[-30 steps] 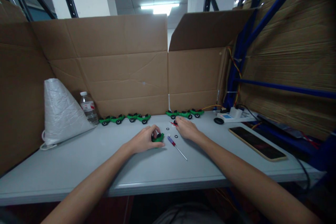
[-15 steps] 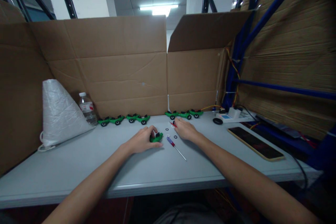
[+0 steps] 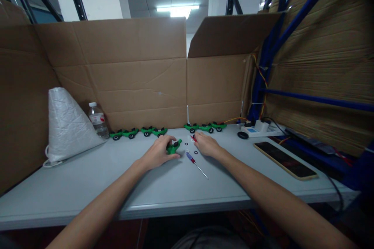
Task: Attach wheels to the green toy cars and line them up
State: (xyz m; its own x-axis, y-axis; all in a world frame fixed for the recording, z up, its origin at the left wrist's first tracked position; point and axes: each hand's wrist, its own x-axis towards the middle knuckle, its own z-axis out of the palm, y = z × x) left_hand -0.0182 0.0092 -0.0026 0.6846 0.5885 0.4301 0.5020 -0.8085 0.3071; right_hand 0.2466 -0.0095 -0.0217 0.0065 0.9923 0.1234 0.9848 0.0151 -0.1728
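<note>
My left hand (image 3: 159, 153) grips a green toy car (image 3: 174, 147) between thumb and fingers, tilted with one end raised just over the table. Part of the car is hidden by the fingers. To the right, my right hand (image 3: 206, 144) rests on the table with its fingers closed on a small red piece (image 3: 193, 138), whose kind I cannot make out. Between the hands lie a small black ring (image 3: 186, 144) and a second black ring (image 3: 195, 152). Nearer to me is a screwdriver (image 3: 197, 165) with a clear, red-banded handle, its shaft pointing toward the front right.
Several green toy cars (image 3: 124, 134) line the back by the cardboard wall (image 3: 131, 85). A silvery bag (image 3: 71, 128) and a water bottle (image 3: 98, 120) stand at left. At right are a phone (image 3: 284, 160), a black round piece (image 3: 242, 135) and a power strip (image 3: 260, 129).
My left hand has turned the green toy car, so its far end now points up, and has shifted slightly away from me. My right hand has stayed in place.
</note>
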